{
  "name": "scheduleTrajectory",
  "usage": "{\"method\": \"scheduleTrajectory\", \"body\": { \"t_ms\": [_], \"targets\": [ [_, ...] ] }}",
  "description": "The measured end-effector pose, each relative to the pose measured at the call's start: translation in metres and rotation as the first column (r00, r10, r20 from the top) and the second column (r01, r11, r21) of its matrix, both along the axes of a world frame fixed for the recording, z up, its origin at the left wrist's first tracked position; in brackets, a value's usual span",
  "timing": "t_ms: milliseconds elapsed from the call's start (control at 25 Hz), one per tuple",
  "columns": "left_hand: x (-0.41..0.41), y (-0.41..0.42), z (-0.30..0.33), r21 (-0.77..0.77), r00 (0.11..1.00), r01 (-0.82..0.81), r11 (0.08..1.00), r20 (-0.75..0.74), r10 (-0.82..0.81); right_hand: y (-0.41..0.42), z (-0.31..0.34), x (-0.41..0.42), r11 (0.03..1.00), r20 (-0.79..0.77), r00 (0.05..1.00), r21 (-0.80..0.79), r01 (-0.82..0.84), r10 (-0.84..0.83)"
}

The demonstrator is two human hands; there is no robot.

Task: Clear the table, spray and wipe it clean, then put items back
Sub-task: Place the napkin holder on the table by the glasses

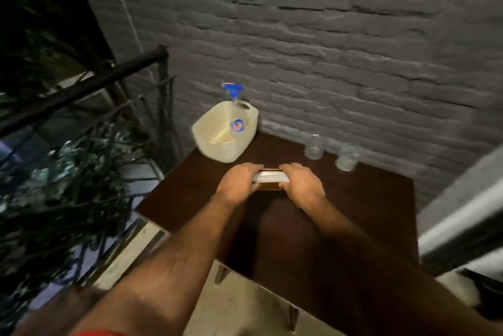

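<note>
We hold a small flat container (269, 178) with a white lid between both hands near the middle of the dark tabletop (353, 213). Our left hand (238, 182) closes its grip on the container's left end; our right hand (302, 182) grips the right end, fingers curled over it. A cut-open white jug (217, 142) stands at the far left corner with a blue-headed spray bottle (234, 96) inside it. Two clear glasses (313, 148) (347, 160) stand near the grey brick wall (353, 50)
</note>
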State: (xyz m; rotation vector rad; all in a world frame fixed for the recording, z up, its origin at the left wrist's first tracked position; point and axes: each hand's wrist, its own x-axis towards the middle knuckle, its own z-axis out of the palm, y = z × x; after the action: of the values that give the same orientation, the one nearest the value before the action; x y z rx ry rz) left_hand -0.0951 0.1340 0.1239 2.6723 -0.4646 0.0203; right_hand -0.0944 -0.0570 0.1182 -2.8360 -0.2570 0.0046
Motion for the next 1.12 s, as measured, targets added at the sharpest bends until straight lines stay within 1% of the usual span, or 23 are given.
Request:
{"method": "scheduleTrajectory", "body": {
  "t_ms": [120, 200, 360, 520, 680, 800, 920, 1120],
  "targets": [
    [0.032, -0.08, 0.0, 0.005, 0.992, 0.129, 0.992, 0.01, -0.129, -0.078, -0.003, 0.0, 0.986, 0.008, 0.987, 0.042, 0.162, -0.163],
    [0.05, -0.125, -0.007, -0.002, 0.979, 0.202, 0.979, 0.016, -0.202, -0.12, -0.008, 0.001, 0.969, -0.003, 0.971, 0.065, 0.238, -0.239],
    [0.079, -0.198, -0.028, -0.021, 0.952, 0.306, 0.952, -0.001, -0.306, -0.188, -0.022, 0.004, 0.928, -0.056, 0.93, 0.061, 0.368, -0.364],
    [0.11, -0.255, -0.053, -0.025, 0.914, 0.401, 0.916, -0.062, -0.402, -0.236, -0.044, 0.015, 0.886, -0.089, 0.886, 0.051, 0.461, -0.456],
    [0.126, -0.299, -0.08, -0.022, 0.886, 0.448, 0.894, -0.124, -0.447, -0.273, -0.063, 0.02, 0.852, -0.169, 0.845, 0.046, 0.521, -0.508],
    [0.136, -0.329, -0.097, -0.049, 0.868, 0.468, 0.882, -0.162, -0.469, -0.3, -0.078, 0.025, 0.829, -0.209, 0.813, 0.017, 0.559, -0.544],
    [0.15, -0.359, -0.111, -0.059, 0.873, 0.454, 0.889, -0.173, -0.457, -0.331, -0.093, 0.042, 0.83, -0.216, 0.81, -0.006, 0.558, -0.546],
    [0.184, -0.41, -0.133, -0.061, 0.892, 0.393, 0.918, -0.22, -0.396, -0.383, -0.119, 0.083, 0.84, -0.244, 0.815, 0.002, 0.542, -0.525]
  ]
}}
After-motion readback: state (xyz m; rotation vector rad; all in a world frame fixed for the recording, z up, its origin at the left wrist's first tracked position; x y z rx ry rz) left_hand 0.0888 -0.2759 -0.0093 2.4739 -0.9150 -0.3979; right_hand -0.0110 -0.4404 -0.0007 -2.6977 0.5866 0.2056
